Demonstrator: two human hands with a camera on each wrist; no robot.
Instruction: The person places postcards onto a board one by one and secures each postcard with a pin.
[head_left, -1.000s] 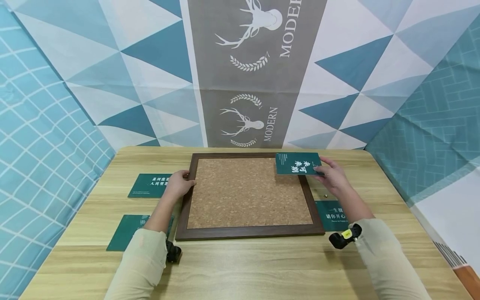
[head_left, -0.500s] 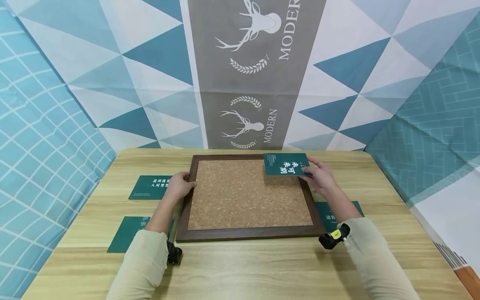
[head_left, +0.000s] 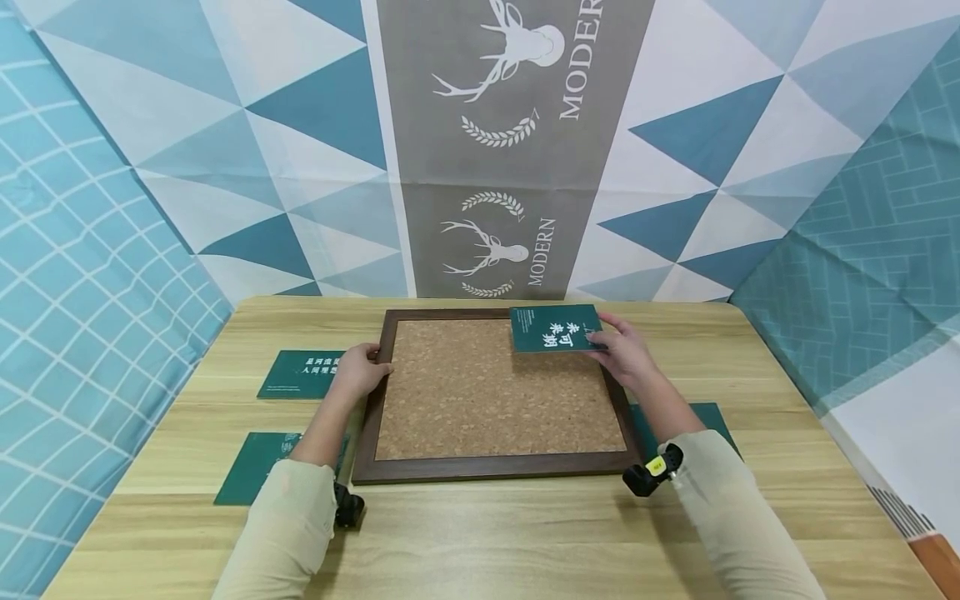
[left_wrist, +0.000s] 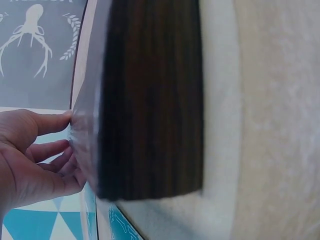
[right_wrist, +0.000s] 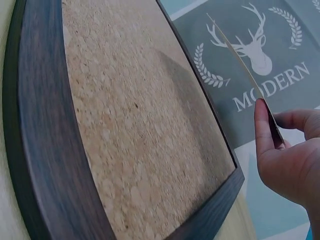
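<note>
A cork board (head_left: pixel 480 408) with a dark brown wooden frame lies on the table. My left hand (head_left: pixel 358 373) holds the frame's left side near its far corner; in the left wrist view, thumb and fingertips (left_wrist: pixel 65 119) are at the frame's edge. Between thumb and fingers my right hand (head_left: pixel 630 357) pinches the right end of a green card (head_left: pixel 551 329) with white lettering. The card is raised over the board's far right part and casts a shadow on the cork. Seen edge-on in the right wrist view, the card (right_wrist: pixel 245 65) is thin and flat.
Two more green cards, an upper one (head_left: pixel 296 375) and a lower one (head_left: pixel 251 471), lie left of the board. Another green card (head_left: pixel 716 421) lies to its right, partly under my right forearm. A patterned cloth backdrop (head_left: pixel 480 167) rises behind the wooden table (head_left: pixel 487 533).
My right hand has moved left with the green card, from over the frame's right edge to further over the cork. The left hand stays on the frame.
</note>
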